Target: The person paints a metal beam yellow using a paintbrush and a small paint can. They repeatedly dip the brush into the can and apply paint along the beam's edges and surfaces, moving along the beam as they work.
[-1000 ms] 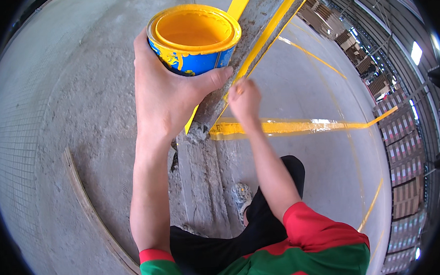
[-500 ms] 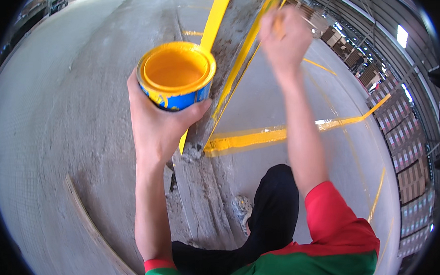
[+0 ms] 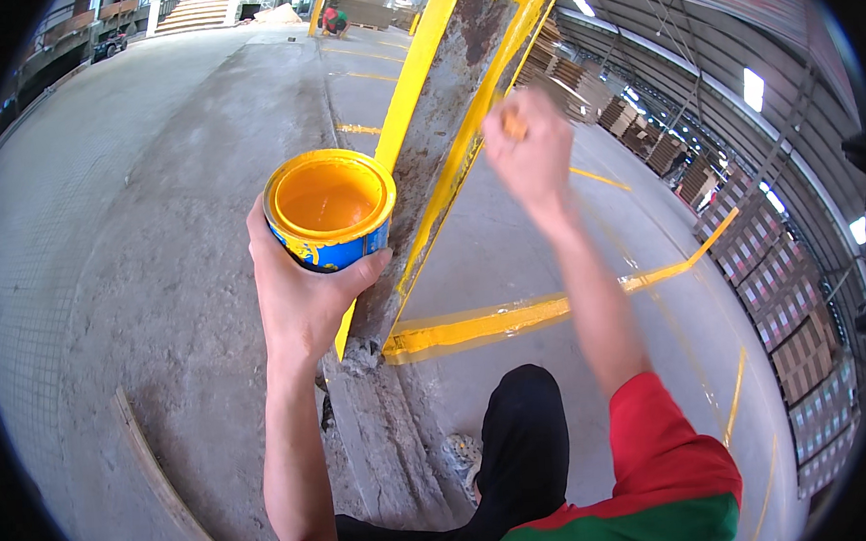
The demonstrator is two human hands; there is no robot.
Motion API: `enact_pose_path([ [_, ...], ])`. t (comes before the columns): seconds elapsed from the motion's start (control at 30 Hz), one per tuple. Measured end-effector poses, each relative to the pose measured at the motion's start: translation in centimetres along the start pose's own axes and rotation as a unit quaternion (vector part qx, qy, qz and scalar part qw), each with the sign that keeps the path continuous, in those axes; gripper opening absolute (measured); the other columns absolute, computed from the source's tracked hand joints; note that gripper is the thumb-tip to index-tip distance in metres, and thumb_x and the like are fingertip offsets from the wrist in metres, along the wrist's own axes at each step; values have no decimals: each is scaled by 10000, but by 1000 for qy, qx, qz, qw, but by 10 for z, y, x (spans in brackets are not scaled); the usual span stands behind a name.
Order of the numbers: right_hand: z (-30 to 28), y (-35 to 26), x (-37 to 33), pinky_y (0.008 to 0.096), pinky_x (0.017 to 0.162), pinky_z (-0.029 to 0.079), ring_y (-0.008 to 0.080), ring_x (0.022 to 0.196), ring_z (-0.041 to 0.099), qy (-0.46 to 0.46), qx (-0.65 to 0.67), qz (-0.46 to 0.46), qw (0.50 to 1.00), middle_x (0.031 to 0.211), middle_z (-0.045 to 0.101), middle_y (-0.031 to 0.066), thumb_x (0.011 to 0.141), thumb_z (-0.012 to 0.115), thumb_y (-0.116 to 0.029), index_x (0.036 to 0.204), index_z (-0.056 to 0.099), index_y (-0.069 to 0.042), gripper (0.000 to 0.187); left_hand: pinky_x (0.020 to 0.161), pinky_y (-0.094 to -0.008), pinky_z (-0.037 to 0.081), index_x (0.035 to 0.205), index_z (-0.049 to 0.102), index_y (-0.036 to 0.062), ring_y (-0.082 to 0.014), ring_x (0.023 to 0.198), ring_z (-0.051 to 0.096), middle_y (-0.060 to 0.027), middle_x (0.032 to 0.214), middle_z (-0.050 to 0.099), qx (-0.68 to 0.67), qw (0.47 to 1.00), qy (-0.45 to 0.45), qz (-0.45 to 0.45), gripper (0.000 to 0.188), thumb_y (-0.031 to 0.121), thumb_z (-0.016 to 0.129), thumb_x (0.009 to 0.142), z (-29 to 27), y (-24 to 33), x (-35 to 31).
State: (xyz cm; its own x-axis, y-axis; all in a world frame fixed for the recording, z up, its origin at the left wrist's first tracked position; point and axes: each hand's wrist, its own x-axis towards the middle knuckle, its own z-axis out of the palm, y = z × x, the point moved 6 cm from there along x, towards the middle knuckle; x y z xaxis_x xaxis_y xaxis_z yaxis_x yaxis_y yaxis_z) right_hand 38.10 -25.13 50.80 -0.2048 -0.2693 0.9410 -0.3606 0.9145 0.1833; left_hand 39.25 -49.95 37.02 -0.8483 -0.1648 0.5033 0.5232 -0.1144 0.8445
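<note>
My left hand (image 3: 302, 297) is wrapped round an open paint can (image 3: 358, 249), blue outside and smeared yellow at the rim, with yellow-orange paint inside. It is held nearly upright, just left of a steel column (image 3: 434, 104). The column's edges are yellow, and the dark grey, rust-stained face between them shows bare metal. My right hand (image 3: 529, 148) is closed beside the column's right edge, blurred by motion. An orange handle end, apparently a paintbrush (image 3: 513, 124), shows between its fingers; the bristles are hidden.
A yellow stripe (image 3: 485, 328) crosses the floor from the column's rough concrete foot (image 3: 364, 354). A curved-looking wooden strip (image 3: 165, 485) lies at the lower left. Stacked pallets (image 3: 755, 244) stand along the right. Another person (image 3: 334, 21) crouches far off, beyond the column.
The view has tilted upward, showing more of the column and the far background. My right hand has come slightly lower along the column's right edge. My left hand still holds the can.
</note>
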Motion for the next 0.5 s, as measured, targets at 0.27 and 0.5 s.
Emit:
enact_pose_path([
  [0.27, -41, 20, 158, 477, 643, 493, 402, 700, 627, 139, -124, -118, 975, 774, 621, 196, 860, 646, -85, 805, 581, 9, 127, 1102, -422, 467, 1445, 387, -23, -289, 1239, 610, -180, 1307, 609, -29, 999, -15, -2, 1025, 139, 953, 606, 2, -8, 1],
  [0.5, -2, 7, 49, 483, 614, 552, 396, 689, 672, 27, -77, -65, 995, 800, 636, 212, 872, 671, -142, 793, 606, -6, 171, 1096, -422, 469, 1443, 390, -27, -289, 1238, 609, -181, 1309, 605, -2, 1000, -7, 4, 1034, 138, 951, 590, 0, -7, 2],
])
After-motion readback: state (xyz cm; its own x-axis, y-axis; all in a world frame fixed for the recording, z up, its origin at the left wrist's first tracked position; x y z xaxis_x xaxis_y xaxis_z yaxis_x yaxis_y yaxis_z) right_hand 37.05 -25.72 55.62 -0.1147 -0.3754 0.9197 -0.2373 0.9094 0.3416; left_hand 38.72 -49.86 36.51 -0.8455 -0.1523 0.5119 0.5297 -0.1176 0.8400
